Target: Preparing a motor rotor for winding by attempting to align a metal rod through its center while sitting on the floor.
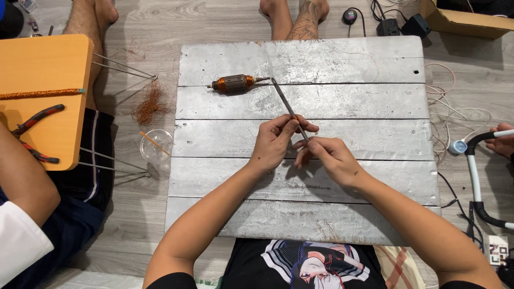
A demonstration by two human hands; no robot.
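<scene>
My left hand point(274, 140) and my right hand point(332, 156) meet over the middle of a worn grey plank board point(375, 96). Together they pinch a thin metal rod-like tool point(286, 103) that slants up and left from my fingers. Its far tip ends close to the shaft of a motor armature point(234, 83) with copper windings, which lies on the board's upper left. Whether the tip touches the shaft is unclear.
A tangle of copper wire point(151, 103) and a small clear cup point(156, 145) lie on the floor left of the board. An orange folding table point(45, 69) holds red-handled pliers point(35, 120). Another person sits at left; someone's hand point(503, 140) holds a white-and-black tool at right. Cables and a cardboard box lie beyond.
</scene>
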